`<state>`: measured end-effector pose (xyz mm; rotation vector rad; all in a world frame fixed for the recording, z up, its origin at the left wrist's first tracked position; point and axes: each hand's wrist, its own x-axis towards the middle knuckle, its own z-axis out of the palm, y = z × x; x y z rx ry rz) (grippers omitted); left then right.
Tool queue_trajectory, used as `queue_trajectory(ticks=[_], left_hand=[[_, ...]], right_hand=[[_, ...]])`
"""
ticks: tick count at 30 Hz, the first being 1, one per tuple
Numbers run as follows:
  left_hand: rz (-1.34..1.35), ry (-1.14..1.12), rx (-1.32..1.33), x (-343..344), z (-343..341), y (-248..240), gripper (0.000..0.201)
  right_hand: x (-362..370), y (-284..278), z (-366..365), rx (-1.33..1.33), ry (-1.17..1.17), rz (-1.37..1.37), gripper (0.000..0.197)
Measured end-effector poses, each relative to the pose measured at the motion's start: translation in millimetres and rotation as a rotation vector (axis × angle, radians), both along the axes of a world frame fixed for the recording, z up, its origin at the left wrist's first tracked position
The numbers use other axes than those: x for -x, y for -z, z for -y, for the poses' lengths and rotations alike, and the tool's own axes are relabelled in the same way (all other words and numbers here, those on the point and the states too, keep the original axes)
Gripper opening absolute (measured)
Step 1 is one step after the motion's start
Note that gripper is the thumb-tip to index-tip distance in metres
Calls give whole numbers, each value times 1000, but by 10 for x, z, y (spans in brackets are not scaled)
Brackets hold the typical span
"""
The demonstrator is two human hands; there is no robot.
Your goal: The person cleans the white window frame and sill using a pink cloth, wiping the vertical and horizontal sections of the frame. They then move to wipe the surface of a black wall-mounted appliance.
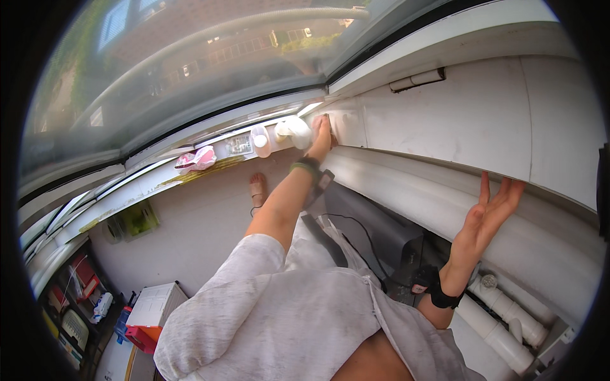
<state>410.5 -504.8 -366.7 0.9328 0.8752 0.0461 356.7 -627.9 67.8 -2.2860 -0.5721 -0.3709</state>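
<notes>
1. Panel (445,117), white, upper right; right hand (495,206) meets its lower edge, fingers spread, palm empty, probably steadying.
2. Left hand (323,131) reaches panel's upper-centre end; grip unclear, can't tell.
3. White bag (294,131) sits beside it, ledge (130,195) supporting.

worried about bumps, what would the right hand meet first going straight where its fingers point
The bare right hand would probably meet the flat white panel at its lower edge; whether they touch is unclear.
</notes>
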Motion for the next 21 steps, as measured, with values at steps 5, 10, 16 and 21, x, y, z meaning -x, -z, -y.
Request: queue_trajectory(ticks=[5,10,16,21], left_hand=[[46,-113,94,22,166,558,40],[46,130,664,291,124,234,71],[262,223,612,404,-166,-957,71],[498,411,625,434,-585,-1797,56]], right_hand=[[-29,-58,-136,-47,-130,8,76],[-26,11,-35,-75,-85,11,75],[-60,20,-52,-149,-117,58,64],[214,307,-42,-309,-50,219,21]])
